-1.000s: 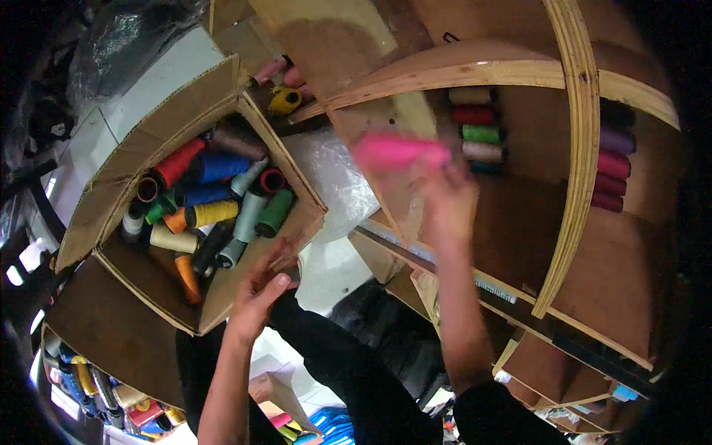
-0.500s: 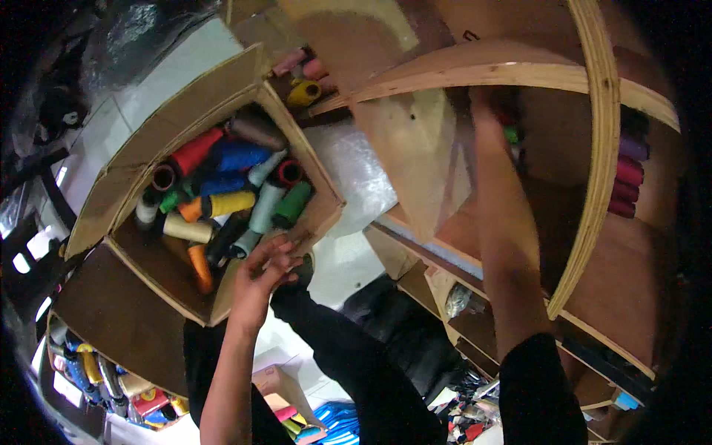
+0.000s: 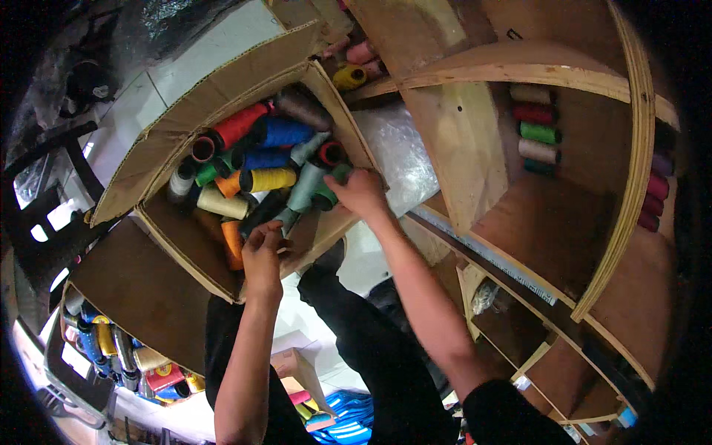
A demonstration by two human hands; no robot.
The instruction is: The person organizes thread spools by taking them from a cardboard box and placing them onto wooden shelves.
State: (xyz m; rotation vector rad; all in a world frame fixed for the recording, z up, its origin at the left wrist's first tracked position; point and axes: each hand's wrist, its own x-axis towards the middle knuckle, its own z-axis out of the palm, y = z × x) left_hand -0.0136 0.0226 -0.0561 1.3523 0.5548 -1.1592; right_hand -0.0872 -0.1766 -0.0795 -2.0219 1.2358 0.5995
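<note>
Having left the wooden shelf [image 3: 545, 222] for the cardboard box [image 3: 344, 119], the right hand [image 3: 361, 194] is now reaching in beside its right wall. The left hand [image 3: 263, 256] is hanging at the near edge, its fingers loosely apart. Thread spools [image 3: 271, 179] are lying heaped inside the box; among them, the right fingers are touching a green spool [image 3: 323, 199], but whether they are clamping it, I cannot tell.

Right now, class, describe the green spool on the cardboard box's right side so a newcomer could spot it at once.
Left of the wooden shelves, find the open cardboard box. Along its right side, beside a pale grey-green spool, lies the green spool. Unlike the green ones at the pile's left, it has the right hand on it.
</note>
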